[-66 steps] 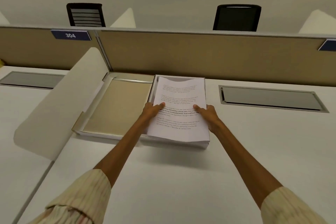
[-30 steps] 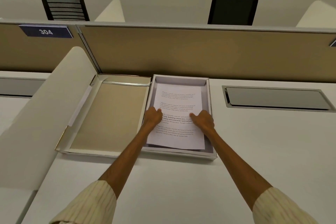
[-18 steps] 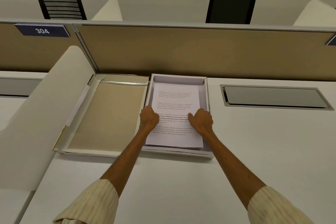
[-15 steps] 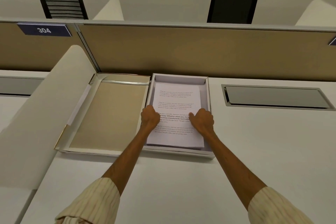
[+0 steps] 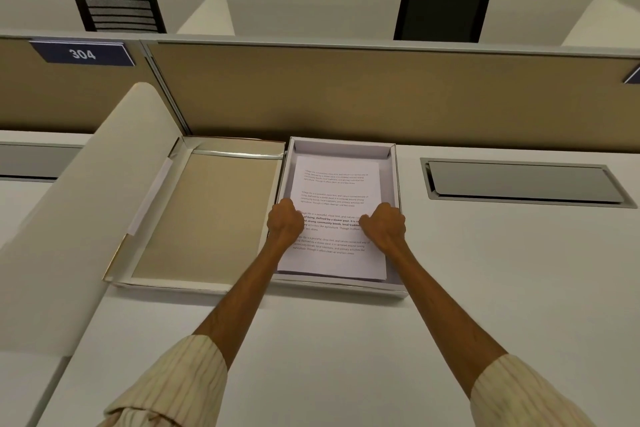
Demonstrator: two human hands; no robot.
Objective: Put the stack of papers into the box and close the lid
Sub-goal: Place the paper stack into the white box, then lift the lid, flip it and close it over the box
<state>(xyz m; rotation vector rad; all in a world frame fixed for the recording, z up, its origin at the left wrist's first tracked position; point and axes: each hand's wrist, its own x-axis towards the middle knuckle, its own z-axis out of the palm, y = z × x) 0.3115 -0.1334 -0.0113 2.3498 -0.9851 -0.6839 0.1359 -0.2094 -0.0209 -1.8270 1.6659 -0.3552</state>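
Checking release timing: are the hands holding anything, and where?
Both hands, left and right, rest curled on the paper stack at its side edges, mid-length, inside the box; an actual hold cannot be told.

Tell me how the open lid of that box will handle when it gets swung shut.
The lid is probably light and fairly stiff: it looks like thin board with folded rims, lying flat. It likely pivots along the edge it shares with the box. Its loose side flap may flop and need tucking.
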